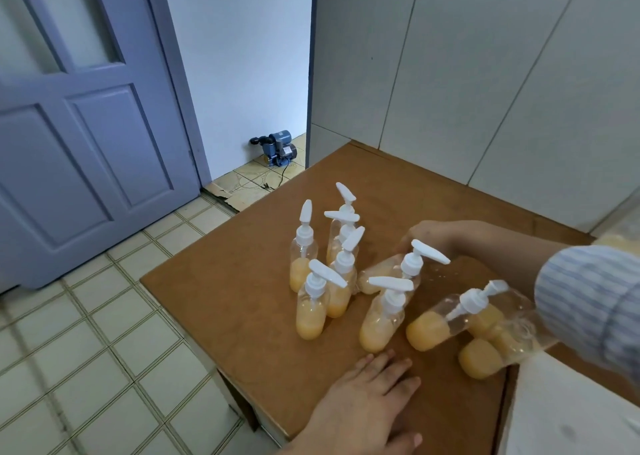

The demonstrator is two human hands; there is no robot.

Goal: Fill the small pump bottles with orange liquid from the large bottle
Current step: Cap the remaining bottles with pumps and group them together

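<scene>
Several small clear pump bottles with white pump heads stand or lean on the brown table [263, 316], each partly filled with orange liquid. One [300, 271] stands at the left of the group and another [311, 316] in front of it. A further bottle [379, 326] stands nearer me, and a tilted bottle [429, 330] lies close at the right. My right hand [427, 236] reaches in from the right and its fingers curl on a leaning pump bottle [375, 278] in the middle. My left hand [374, 395] rests flat on the table's near edge, fingers straight. No large bottle can be made out.
Grey tiled walls close off the table at the back and right. To the left the table edge drops to a tiled floor [86, 350], with a blue door [86, 135] and a small blue water pump [280, 148] beyond. A white surface [561, 409] fills the lower right.
</scene>
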